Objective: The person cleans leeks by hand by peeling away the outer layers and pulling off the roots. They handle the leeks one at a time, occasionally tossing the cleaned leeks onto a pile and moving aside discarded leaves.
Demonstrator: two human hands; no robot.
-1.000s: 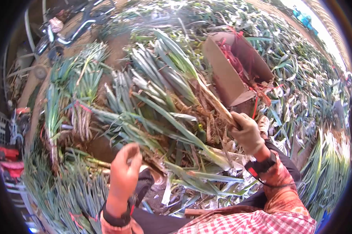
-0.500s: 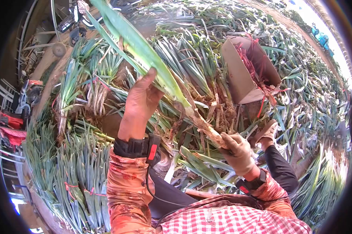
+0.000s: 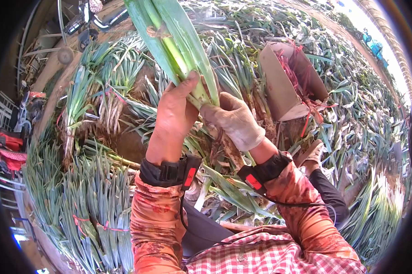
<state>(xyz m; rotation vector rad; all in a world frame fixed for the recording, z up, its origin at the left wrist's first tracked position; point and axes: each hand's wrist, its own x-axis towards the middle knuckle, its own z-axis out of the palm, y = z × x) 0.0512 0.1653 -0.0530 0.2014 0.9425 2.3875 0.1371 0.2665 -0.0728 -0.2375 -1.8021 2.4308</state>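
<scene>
A long green leek (image 3: 174, 41) stands nearly upright in front of me, its leaves running off the top of the view. My left hand (image 3: 174, 116), bare and dirty, grips its stalk from the left with the thumb across it. My right hand (image 3: 233, 121), in a soiled light glove, clasps the same stalk just below and to the right, touching the left hand. Both wrists wear black bands with red tags. The leek's root end is hidden behind my hands.
Piles of leeks cover the ground all round, with tied bundles (image 3: 96, 109) at left and lower left. An open cardboard box (image 3: 286, 86) holding red ties stands at right. My shoe (image 3: 313, 153) shows below it. Carts and gear (image 3: 14, 137) lie at far left.
The leek has swung up from a slant to nearly upright. My right hand rose from the low root end to join the left hand on the stalk.
</scene>
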